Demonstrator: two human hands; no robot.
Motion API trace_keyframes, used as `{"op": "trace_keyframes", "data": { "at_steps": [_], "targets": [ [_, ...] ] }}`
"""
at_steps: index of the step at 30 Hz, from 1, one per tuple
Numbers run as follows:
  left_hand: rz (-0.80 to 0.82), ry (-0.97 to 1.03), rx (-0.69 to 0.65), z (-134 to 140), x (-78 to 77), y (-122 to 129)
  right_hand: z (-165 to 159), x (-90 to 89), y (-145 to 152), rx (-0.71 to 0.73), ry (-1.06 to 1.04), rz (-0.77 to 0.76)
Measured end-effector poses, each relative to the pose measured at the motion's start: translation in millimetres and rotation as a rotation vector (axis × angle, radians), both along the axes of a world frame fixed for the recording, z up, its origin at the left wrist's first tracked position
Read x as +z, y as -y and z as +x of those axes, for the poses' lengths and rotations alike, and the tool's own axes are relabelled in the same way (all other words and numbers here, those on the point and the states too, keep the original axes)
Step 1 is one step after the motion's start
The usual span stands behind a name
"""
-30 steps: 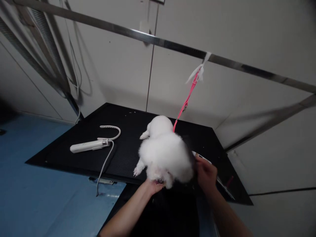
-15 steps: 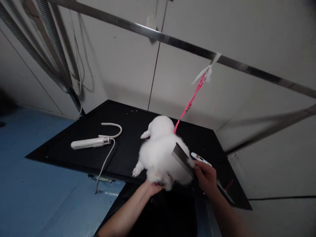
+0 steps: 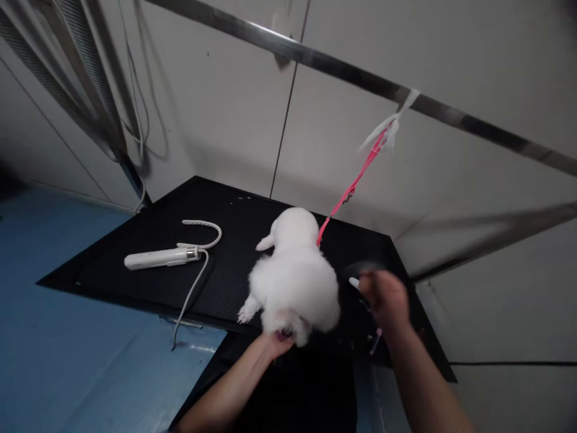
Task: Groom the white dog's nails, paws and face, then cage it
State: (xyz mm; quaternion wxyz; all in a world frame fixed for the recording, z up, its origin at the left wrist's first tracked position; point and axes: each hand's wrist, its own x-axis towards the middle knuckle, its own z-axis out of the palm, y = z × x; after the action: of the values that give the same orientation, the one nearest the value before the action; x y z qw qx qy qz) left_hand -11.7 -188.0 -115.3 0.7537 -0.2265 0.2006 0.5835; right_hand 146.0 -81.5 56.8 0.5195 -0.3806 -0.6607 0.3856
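A fluffy white dog point(image 3: 295, 282) lies on the black grooming table. My left hand point(image 3: 274, 344) cups the end of the dog nearest me from below, fingers partly hidden by fur; a small dark spot shows just above them. To the right of the dog, my right hand point(image 3: 385, 294) is raised clear of the fur and smeared by motion. Its fingers look closed, and a faint blurred streak beyond them appears to be the comb point(image 3: 363, 266). A pink leash point(image 3: 349, 195) runs from the dog up to a metal bar point(image 3: 342, 69).
On the left of the table point(image 3: 211, 207) lies a white corded device point(image 3: 160, 258) with a hooked arm. Near my right hand are a white-tipped tool point(image 3: 354, 282) and a small purple-pink item point(image 3: 375, 341). Ribbed hoses point(image 3: 92, 60) hang at the upper left.
My right hand has lifted the comb off the dog's fur and moved up and right. My left hand keeps its hold on the dog. The view has shifted slightly.
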Motion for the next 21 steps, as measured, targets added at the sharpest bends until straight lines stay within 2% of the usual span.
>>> {"op": "trace_keyframes", "data": {
  "at_steps": [2, 4, 7, 9, 11, 12, 14, 15, 18, 21],
  "targets": [
    [-0.098, -0.023, -0.005, -0.4, 2.9, 0.0, -1.3, -0.2, -7.2, -0.079, -0.09, 0.006],
    [-0.149, -0.033, -0.001, -0.9, 3.3, -0.1, -4.4, -0.2, -13.0, -0.066, -0.029, -0.084],
    [-0.109, -0.025, 0.006, -2.2, -0.7, -0.7, -9.6, -3.2, -20.3, 0.024, -0.001, -0.229],
    [-0.071, -0.009, -0.003, -3.4, -4.1, -1.3, -11.0, -6.2, -24.6, -0.006, -0.052, -0.22],
    [-0.046, 0.002, -0.005, -4.5, -5.8, -2.0, -10.8, -9.4, -28.2, 0.016, 0.033, -0.223],
    [-0.045, 0.004, -0.005, -5.0, -5.5, -2.3, -10.5, -10.7, -30.1, 0.074, 0.113, -0.246],
    [-0.065, 0.017, 0.006, -5.7, -2.7, -2.5, -9.4, -11.5, -35.6, 0.181, 0.195, -0.294],
    [-0.079, 0.022, 0.012, -5.9, -0.4, -2.3, -8.6, -10.8, -39.5, 0.199, 0.165, -0.302],
    [-0.1, 0.019, 0.016, -6.1, 7.7, -0.8, -7.5, -8.0, -50.9, 0.101, 0.027, -0.269],
    [-0.111, -0.021, 0.006, -6.4, 13.9, -0.1, -10.6, -12.9, -48.8, 0.14, 0.129, -0.308]
  ]
}}
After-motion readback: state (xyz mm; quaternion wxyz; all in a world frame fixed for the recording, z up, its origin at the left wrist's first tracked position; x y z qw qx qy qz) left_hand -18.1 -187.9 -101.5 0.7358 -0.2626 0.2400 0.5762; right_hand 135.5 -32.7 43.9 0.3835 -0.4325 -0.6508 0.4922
